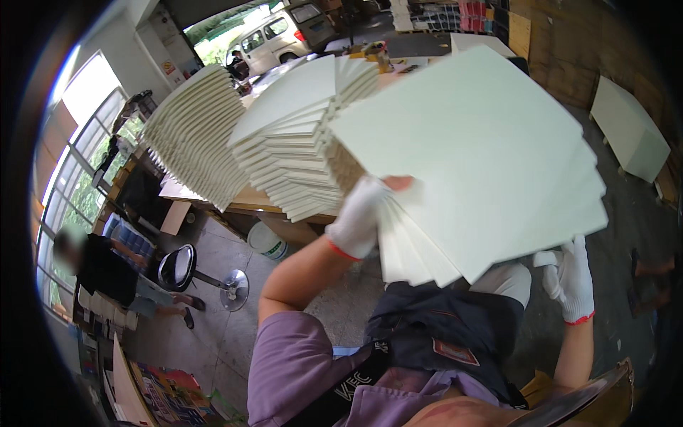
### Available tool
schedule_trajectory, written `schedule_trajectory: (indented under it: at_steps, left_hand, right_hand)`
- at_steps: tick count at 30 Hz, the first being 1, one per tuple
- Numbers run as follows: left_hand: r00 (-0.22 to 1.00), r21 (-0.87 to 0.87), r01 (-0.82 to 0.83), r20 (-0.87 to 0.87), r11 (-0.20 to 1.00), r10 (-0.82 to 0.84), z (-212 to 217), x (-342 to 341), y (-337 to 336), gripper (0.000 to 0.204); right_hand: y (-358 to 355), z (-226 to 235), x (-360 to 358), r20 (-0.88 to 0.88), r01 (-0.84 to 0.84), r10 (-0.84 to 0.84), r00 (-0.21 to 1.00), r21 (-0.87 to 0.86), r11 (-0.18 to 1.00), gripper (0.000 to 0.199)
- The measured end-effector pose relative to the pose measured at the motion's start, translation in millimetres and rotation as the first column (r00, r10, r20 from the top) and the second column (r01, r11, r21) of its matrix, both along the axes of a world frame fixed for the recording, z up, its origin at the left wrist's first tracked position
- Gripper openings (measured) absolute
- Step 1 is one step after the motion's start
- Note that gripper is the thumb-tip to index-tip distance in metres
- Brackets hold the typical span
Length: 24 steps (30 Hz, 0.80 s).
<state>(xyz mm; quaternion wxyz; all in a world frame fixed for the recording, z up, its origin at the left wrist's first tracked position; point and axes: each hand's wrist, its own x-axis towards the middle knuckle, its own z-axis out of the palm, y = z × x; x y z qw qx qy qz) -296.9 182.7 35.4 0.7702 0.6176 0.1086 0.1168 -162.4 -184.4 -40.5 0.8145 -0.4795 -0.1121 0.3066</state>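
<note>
A fanned batch of large pale white card sheets (477,156) is held up in front of me, tilted, its corners spread like steps. My left hand (358,217), in a white glove with a red cuff, pinches the near left edge, the bare thumb lying on top and the other fingers hidden beneath. At the near right edge is my right hand (569,281), gloved the same way. Its fingers stretch up to the sheets and its thumb stands apart; whether the fingertips press on the edge I cannot tell.
Behind the sheets a table (252,199) bears a stepped stack of white card (288,135) and a curved stack (196,135). A white bucket (267,240) and a round-based stool (186,267) stand on the floor. At left, a person (114,274) is on foot. A pale board (627,128) leans at right.
</note>
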Motion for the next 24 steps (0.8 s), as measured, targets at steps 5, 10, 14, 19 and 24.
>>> schedule_trajectory:
  at_steps: [5, 10, 14, 19, 24]
  left_hand:
    - [0.891, -0.181, -0.269, 0.326, 0.946, 0.315, 61, -33, 61, 0.034]
    - [0.686, -0.288, -0.505, 0.439, 0.814, 0.581, 108, -3, 159, 0.027]
    - [0.595, -0.332, -0.608, 0.411, 0.721, 0.691, 107, 31, 217, 0.027]
    - [0.639, -0.418, -0.651, 0.149, 0.634, 0.755, 84, 43, 272, 0.034]
    - [0.698, -0.376, -0.631, 0.107, 0.679, 0.708, 79, 44, 271, 0.030]
  right_hand:
    - [23, 0, -10, 0.106, -0.311, 0.306, 0.946, 0.029, 0.950, 0.062]
    - [30, -25, -14, 0.069, -0.344, 0.340, 0.938, 0.064, 0.937, 0.054]
    - [27, -34, -15, 0.023, -0.333, 0.332, 0.943, 0.058, 0.941, 0.051]
    - [26, -42, -12, 0.017, -0.341, 0.340, 0.940, 0.069, 0.938, 0.050]
    - [19, -51, -8, -0.018, -0.314, 0.317, 0.948, 0.096, 0.945, 0.049]
